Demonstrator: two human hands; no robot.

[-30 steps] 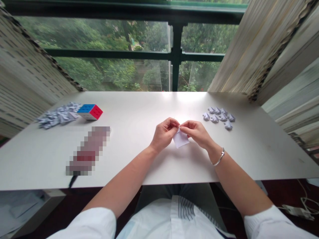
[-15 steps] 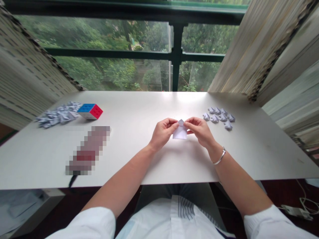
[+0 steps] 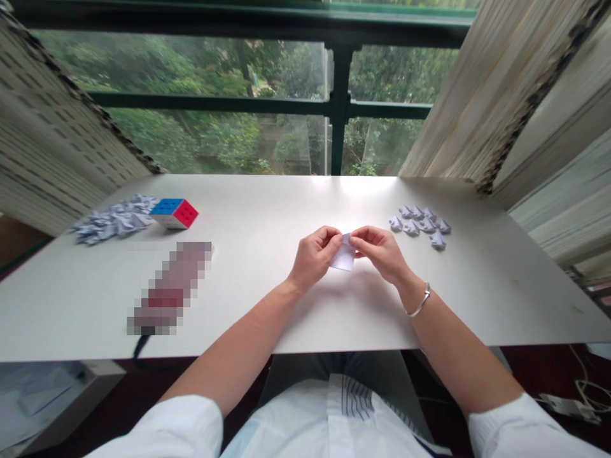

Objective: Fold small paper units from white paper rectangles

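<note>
My left hand (image 3: 314, 256) and my right hand (image 3: 379, 251) meet over the middle of the white table (image 3: 267, 210). Between them they pinch a small folded piece of white paper (image 3: 344, 257), held just above the tabletop. Both hands have their fingers curled closed on its upper edge, and the fingertips hide the paper's top. A silver bangle (image 3: 420, 301) is on my right wrist.
A small group of folded paper pieces (image 3: 421, 224) lies to the right of my hands. At the far left sits a larger heap of folded paper (image 3: 111, 219) beside a puzzle cube (image 3: 174, 212). A blurred-out object (image 3: 169, 286) lies left of centre. A window is behind the table.
The paper hung lower and tilted, then was raised with a pointed tip showing. Now its top is tucked under my fingertips and it looks smaller. My hands stayed in place.
</note>
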